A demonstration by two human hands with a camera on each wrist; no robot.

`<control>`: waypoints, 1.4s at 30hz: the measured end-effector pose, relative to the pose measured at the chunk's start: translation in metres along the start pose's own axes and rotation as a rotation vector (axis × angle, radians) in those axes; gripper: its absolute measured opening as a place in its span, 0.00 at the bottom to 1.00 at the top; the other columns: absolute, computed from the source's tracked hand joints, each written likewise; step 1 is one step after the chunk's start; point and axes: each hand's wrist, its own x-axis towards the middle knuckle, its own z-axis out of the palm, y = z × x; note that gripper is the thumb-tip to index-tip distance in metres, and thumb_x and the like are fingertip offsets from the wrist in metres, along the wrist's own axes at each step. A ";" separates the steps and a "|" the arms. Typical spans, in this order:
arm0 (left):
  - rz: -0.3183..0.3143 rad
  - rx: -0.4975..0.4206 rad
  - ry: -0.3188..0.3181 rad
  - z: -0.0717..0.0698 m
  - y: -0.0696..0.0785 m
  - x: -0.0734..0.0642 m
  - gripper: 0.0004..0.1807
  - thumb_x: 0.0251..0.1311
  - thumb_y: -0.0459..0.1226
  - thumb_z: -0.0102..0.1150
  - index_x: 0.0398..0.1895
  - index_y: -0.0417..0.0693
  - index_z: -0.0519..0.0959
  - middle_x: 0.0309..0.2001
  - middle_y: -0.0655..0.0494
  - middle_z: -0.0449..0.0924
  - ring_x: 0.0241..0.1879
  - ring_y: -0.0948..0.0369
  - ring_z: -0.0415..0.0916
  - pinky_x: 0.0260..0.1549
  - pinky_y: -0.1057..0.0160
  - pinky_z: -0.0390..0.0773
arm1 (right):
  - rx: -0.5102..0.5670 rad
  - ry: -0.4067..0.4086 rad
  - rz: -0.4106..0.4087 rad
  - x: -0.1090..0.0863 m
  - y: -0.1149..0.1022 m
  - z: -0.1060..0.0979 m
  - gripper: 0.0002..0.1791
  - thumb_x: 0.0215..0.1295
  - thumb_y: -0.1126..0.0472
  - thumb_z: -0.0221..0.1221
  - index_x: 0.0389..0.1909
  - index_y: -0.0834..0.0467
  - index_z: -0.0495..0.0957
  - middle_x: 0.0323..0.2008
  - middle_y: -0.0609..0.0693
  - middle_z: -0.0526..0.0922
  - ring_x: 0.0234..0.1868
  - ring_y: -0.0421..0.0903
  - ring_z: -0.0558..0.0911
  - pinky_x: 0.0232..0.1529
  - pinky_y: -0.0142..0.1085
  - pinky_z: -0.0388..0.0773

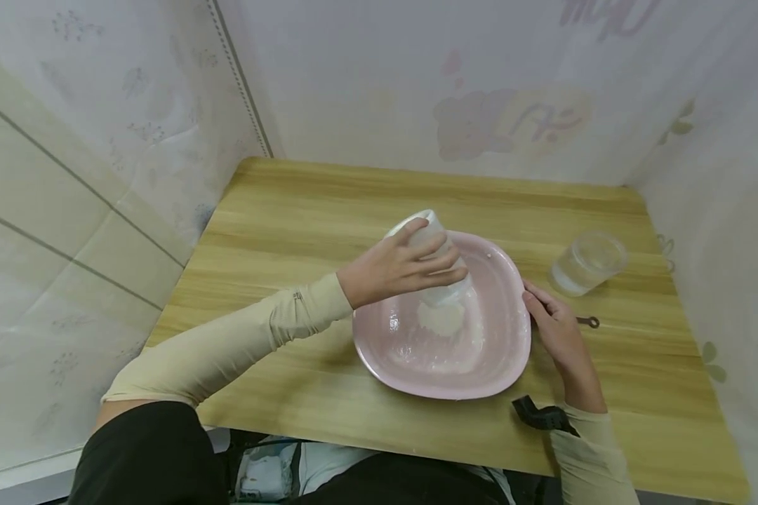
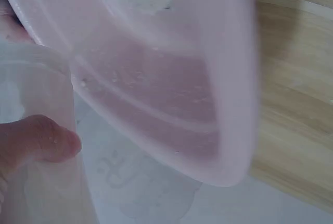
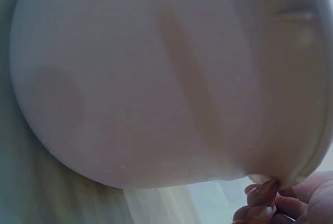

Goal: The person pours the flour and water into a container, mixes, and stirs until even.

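My left hand (image 1: 410, 263) grips a translucent whitish cup (image 1: 434, 228), tipped with its lower end over a pink plastic basin (image 1: 404, 372). In the left wrist view the thumb (image 2: 49, 139) presses along the side of the cup (image 2: 52, 193). A pale white patch (image 1: 441, 319) lies on the basin's bottom below the cup; whether it is powder or paste I cannot tell. With my right hand (image 1: 557, 330) I hold the basin's right rim. The right wrist view shows curled fingers (image 3: 263, 195) at the rim beside the basin's outer wall (image 3: 130, 94).
A clear glass (image 1: 587, 263) with some liquid stands right of the basin. A thin dark handle with a ring end (image 1: 589, 322) pokes out beside my right hand. The wooden table (image 1: 290, 210) is bordered by patterned curtains (image 1: 379, 91) behind and at the sides.
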 end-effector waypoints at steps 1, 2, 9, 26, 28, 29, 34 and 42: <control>-0.001 -0.005 -0.007 0.000 0.000 0.000 0.36 0.69 0.30 0.56 0.77 0.67 0.64 0.68 0.60 0.71 0.66 0.56 0.68 0.69 0.45 0.70 | -0.001 -0.002 -0.002 0.000 0.000 0.000 0.34 0.81 0.42 0.49 0.77 0.58 0.67 0.75 0.59 0.70 0.69 0.30 0.71 0.57 0.14 0.70; -0.003 -0.013 -0.010 -0.001 0.000 0.000 0.36 0.69 0.30 0.56 0.77 0.67 0.64 0.67 0.60 0.71 0.66 0.55 0.69 0.69 0.45 0.70 | -0.002 -0.005 -0.004 0.001 0.000 -0.001 0.34 0.81 0.42 0.49 0.77 0.58 0.67 0.75 0.59 0.70 0.69 0.29 0.71 0.57 0.14 0.70; -0.048 -0.075 -0.013 -0.002 0.002 0.005 0.36 0.67 0.30 0.58 0.76 0.65 0.65 0.64 0.58 0.73 0.63 0.51 0.72 0.70 0.52 0.71 | -0.010 0.007 -0.048 0.005 0.001 -0.003 0.32 0.81 0.44 0.50 0.76 0.59 0.68 0.74 0.62 0.71 0.63 0.22 0.72 0.56 0.14 0.71; 0.079 0.057 -0.099 -0.007 0.012 -0.002 0.49 0.55 0.18 0.59 0.77 0.63 0.61 0.68 0.58 0.69 0.67 0.56 0.70 0.76 0.53 0.64 | 0.011 -0.006 -0.042 -0.003 0.006 0.002 0.33 0.82 0.45 0.49 0.77 0.62 0.67 0.74 0.63 0.70 0.63 0.23 0.72 0.56 0.15 0.72; 0.090 0.054 -0.111 -0.009 0.015 -0.004 0.50 0.55 0.18 0.60 0.78 0.63 0.60 0.69 0.58 0.68 0.68 0.56 0.70 0.77 0.53 0.64 | 0.006 -0.009 -0.037 -0.006 0.007 0.003 0.33 0.82 0.45 0.49 0.77 0.62 0.67 0.75 0.63 0.70 0.64 0.22 0.72 0.57 0.15 0.71; 0.088 0.041 -0.105 -0.009 0.016 -0.004 0.46 0.59 0.21 0.59 0.78 0.62 0.61 0.69 0.58 0.69 0.68 0.56 0.70 0.77 0.53 0.64 | 0.006 -0.011 -0.032 -0.007 0.008 0.003 0.34 0.82 0.44 0.49 0.77 0.62 0.67 0.75 0.63 0.70 0.64 0.23 0.72 0.57 0.15 0.71; 0.053 -0.017 -0.031 -0.007 0.015 -0.005 0.32 0.70 0.28 0.52 0.74 0.61 0.67 0.65 0.57 0.72 0.65 0.55 0.72 0.75 0.53 0.66 | -0.008 -0.008 -0.011 -0.010 0.007 0.004 0.34 0.81 0.43 0.49 0.77 0.61 0.67 0.75 0.62 0.70 0.62 0.21 0.72 0.56 0.14 0.71; 0.033 0.014 -0.012 -0.010 0.007 -0.007 0.30 0.71 0.28 0.52 0.73 0.60 0.68 0.64 0.56 0.72 0.64 0.53 0.72 0.75 0.52 0.66 | -0.030 0.013 -0.034 -0.003 0.001 0.001 0.32 0.81 0.44 0.49 0.76 0.60 0.69 0.74 0.61 0.72 0.61 0.20 0.72 0.55 0.14 0.71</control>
